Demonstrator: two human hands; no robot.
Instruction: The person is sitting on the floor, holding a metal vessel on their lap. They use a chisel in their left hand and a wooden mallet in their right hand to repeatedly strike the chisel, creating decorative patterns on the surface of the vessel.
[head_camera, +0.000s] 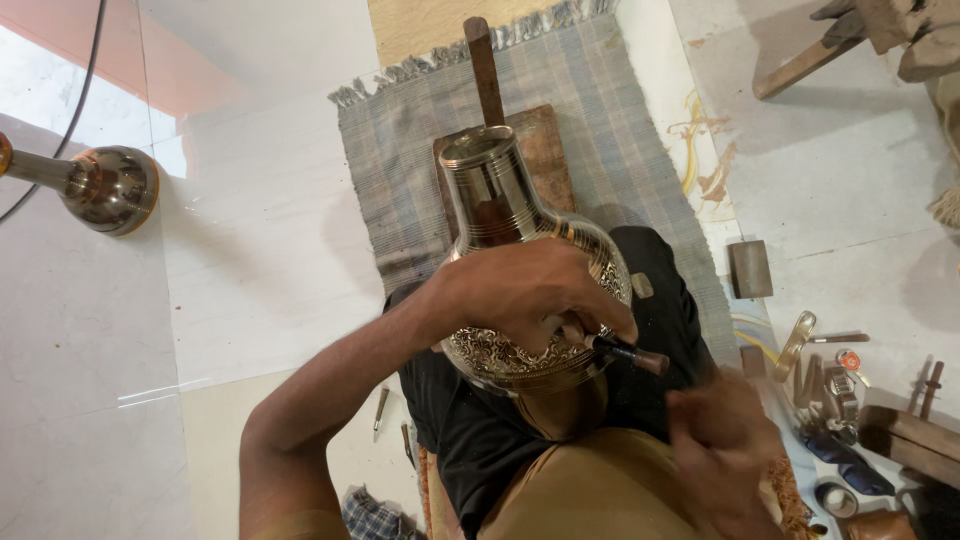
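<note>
In the centre of the frame a large engraved metal vase (505, 215) lies tilted on the person's lap, its open neck pointing to the upper part of the frame, over a wooden board (548, 150) on a grey woven mat (620, 150). The left hand (520, 290) rests on the vase body, and its grip is clenched around a small chisel (625, 352) whose tip touches the engraved band. The right hand (725, 445), in the lower right, is blurred; I cannot tell whether its grip is closed. Small tools (830, 385) lie on the floor at the right. Another round metal vessel (100, 187) lies at the upper left.
</note>
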